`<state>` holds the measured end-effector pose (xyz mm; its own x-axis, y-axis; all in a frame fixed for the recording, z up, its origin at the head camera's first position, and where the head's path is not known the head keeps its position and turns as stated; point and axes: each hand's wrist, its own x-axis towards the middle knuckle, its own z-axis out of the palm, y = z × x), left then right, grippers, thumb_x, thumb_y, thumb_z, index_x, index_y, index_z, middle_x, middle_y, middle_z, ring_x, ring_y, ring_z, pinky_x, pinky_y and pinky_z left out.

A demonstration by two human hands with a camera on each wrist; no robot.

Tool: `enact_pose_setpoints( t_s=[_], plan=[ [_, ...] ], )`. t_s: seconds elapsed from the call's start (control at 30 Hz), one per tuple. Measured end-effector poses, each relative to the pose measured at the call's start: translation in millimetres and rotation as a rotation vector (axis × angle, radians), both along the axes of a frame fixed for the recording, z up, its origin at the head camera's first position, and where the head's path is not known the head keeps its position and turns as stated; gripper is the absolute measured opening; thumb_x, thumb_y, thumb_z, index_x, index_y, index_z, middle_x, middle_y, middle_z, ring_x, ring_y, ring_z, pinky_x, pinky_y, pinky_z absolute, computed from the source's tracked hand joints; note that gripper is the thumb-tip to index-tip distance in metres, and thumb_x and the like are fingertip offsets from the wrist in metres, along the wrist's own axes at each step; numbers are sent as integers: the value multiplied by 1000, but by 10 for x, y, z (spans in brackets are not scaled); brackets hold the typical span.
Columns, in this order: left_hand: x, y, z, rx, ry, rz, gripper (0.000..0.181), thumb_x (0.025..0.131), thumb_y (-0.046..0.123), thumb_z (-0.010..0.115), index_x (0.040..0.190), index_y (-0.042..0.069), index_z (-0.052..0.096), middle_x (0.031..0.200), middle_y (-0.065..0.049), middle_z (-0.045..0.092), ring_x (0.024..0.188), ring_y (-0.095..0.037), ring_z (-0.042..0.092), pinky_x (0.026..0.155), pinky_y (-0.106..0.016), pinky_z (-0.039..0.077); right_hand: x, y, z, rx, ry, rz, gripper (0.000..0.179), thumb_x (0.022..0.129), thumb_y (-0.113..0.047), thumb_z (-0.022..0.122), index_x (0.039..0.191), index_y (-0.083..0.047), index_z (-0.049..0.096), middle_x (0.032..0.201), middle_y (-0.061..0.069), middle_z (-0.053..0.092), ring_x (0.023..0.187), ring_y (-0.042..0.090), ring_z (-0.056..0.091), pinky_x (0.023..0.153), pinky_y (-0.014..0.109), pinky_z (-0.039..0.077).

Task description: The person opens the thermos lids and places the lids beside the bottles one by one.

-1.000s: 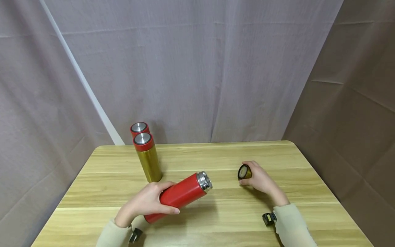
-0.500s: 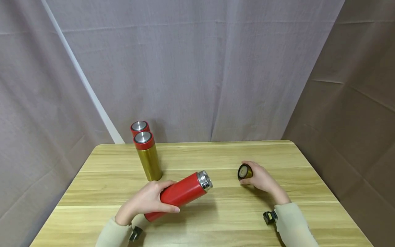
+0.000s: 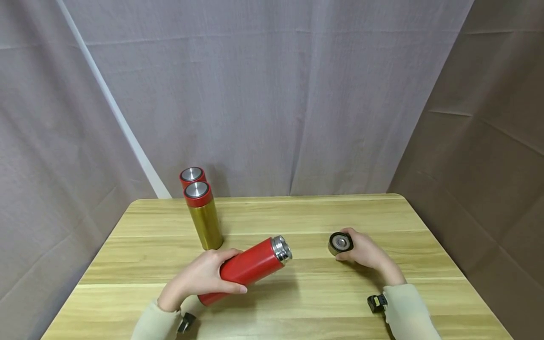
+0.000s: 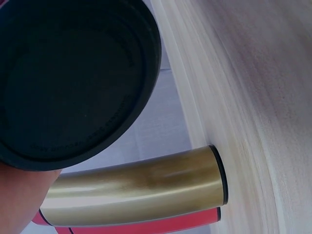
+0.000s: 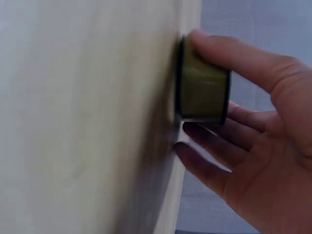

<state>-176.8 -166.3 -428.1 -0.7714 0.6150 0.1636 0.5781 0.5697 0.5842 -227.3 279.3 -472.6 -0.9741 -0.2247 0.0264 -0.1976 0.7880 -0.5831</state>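
In the head view my left hand (image 3: 208, 275) grips the lower body of a red thermos flask (image 3: 253, 267), its fingers and thumb round it. The flask is tilted, with its bare steel mouth (image 3: 282, 249) up and to the right. Its black base (image 4: 78, 87) fills much of the left wrist view. At the right, my right hand (image 3: 368, 251) holds a gold thermos lid (image 3: 340, 242) with black edges, its hollow side facing up. In the right wrist view the thumb lies on the side of the lid (image 5: 204, 90), very close to the tabletop; whether it touches is hard to tell.
A gold thermos with a red lid (image 3: 206, 222) stands upright at the back left of the wooden table (image 3: 297, 217). Behind it is another flask with a red lid (image 3: 192, 175), mostly hidden. Grey curtains (image 3: 255, 118) enclose the table's back and sides.
My right hand has turned the gold lid from facing sideways to hollow side up, moving slightly nearer and to the right. The left hand and red thermos have stayed put.
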Motion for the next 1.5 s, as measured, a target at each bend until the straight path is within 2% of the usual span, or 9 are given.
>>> enact_pose_setpoints(
  t_s=[0.17, 0.4, 0.6, 0.9, 1.2, 1.5],
  plan=[
    [9, -6, -11, -1, -6, 7, 61, 75, 62, 80, 123, 28, 65, 90, 19, 64, 76, -3, 60, 65, -26, 51, 15, 31, -32, -20, -10, 11, 83, 75, -25, 90, 136, 10, 47, 121, 28, 62, 110, 42, 61, 93, 56, 47],
    [18, 7, -6, -1, -7, 14, 60, 75, 62, 81, 123, 29, 65, 90, 19, 64, 77, -3, 60, 66, -26, 51, 7, 34, 14, -26, -37, 19, 81, 75, -23, 89, 135, 11, 46, 122, 29, 62, 112, 44, 60, 95, 58, 45],
    [21, 7, -1, 15, -9, 15, 57, 75, 53, 84, 123, 30, 64, 90, 19, 64, 77, -3, 61, 67, -27, 51, 3, 35, 22, -31, -58, 29, 84, 75, -23, 89, 136, 12, 44, 122, 30, 61, 113, 44, 59, 95, 58, 45],
    [24, -22, 33, 64, -16, 25, 60, 75, 55, 83, 126, 30, 63, 94, 18, 65, 81, -4, 62, 70, -28, 52, 9, 39, 0, -32, -72, 24, 89, 74, -24, 90, 140, 12, 41, 126, 32, 58, 115, 45, 57, 95, 59, 44],
    [43, -57, 103, 122, 45, 53, 63, 75, 48, 85, 130, 32, 57, 101, 16, 65, 87, -6, 62, 71, -30, 53, 12, 40, 1, -38, -77, 24, 89, 75, -22, 89, 140, 12, 40, 127, 33, 58, 117, 46, 56, 96, 59, 44],
    [74, -160, 228, 269, 120, 82, 71, 74, 29, 88, 136, 28, 52, 110, 10, 66, 92, -9, 64, 75, -34, 54, 12, 34, 9, -28, -68, 28, 91, 74, -26, 90, 140, 12, 41, 127, 33, 58, 117, 47, 56, 98, 60, 43]
  ],
)
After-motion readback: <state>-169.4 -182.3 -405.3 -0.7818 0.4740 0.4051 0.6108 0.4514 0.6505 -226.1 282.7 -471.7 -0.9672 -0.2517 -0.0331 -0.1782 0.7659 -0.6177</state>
